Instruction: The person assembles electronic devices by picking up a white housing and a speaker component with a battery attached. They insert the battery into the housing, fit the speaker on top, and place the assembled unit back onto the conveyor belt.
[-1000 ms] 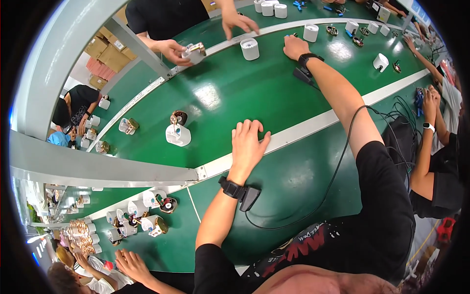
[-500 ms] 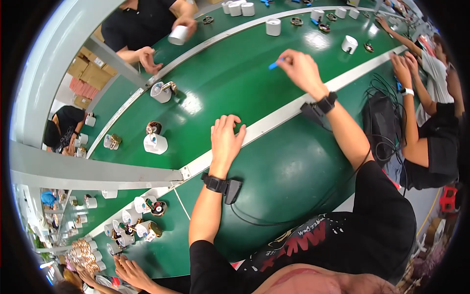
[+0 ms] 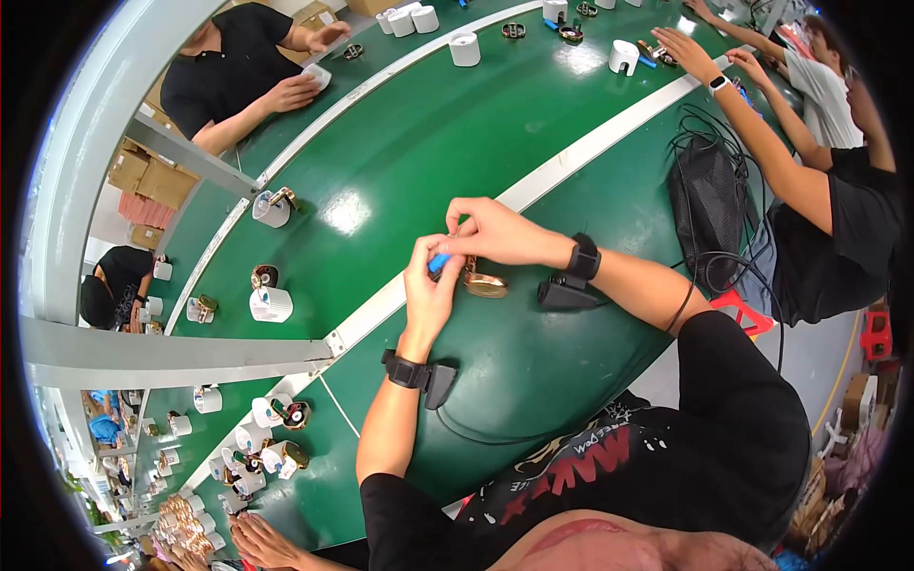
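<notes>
My left hand (image 3: 427, 285) is closed around a small blue cylinder (image 3: 438, 264), above the near edge of the belt. Against it, the fingers of my right hand (image 3: 500, 234) are pinched together. What they grip, if anything, is too small to make out. Just below my right fingers is a round gold-rimmed part (image 3: 486, 285) with a narrow stem; its upper end is hidden behind the hand. Whether it joins the blue cylinder cannot be seen. Each wrist wears a black strap with a small black box.
White housings stand on the green belt, one (image 3: 271, 304) at left and another (image 3: 465, 49) farther off. A pale metal rail (image 3: 571, 157) borders the belt. At left rises a grey post (image 3: 171, 352). A black mesh bag (image 3: 709, 205) with cables lies right. Co-workers sit around.
My right hand has come back from over the belt with the blue cylinder and met my left hand, which has closed on it. The gold-rimmed part now shows beneath my hands.
</notes>
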{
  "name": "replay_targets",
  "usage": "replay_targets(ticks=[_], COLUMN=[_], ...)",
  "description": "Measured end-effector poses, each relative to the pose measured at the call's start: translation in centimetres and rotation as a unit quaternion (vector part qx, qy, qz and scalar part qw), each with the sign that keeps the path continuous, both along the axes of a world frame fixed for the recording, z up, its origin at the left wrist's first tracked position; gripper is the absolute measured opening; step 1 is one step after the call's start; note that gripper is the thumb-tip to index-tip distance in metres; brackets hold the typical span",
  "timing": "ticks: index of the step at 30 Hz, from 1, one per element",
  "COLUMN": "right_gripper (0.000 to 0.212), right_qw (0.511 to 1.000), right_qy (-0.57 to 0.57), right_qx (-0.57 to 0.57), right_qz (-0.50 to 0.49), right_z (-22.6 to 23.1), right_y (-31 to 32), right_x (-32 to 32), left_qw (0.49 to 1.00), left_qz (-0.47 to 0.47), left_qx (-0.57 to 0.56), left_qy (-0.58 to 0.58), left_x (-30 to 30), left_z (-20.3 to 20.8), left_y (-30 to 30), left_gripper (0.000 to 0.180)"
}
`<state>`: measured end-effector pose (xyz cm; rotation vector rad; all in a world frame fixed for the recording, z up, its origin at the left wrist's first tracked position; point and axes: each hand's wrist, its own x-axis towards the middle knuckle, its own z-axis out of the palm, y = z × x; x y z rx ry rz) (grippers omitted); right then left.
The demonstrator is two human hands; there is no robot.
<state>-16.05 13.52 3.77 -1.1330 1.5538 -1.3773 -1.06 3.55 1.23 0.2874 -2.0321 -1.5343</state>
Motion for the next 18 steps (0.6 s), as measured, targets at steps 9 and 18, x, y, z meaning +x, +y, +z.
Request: replay_targets(ticks=[9,18], right_gripper=[0.037,0.050], right_qw=[0.881,0.731], right_qy=[0.275,0.298], right_qx=[0.024,0.064], right_qz=[-0.383,-0.610], right_z=[-2.3,-5.6], right_y=[4.2,8.6], right_x=[-18.4,-28.5], left_qw=[0.992,0.985], left_qz=[0.068,0.100], left_qx=[-0.024,-0.099], left_qy=[-0.102,-0.098], left_x=[0.2,-0.4], left_z=[0.2,-0.3], left_y=[-1.6,-1.3], left_gripper=[0.024,0.024])
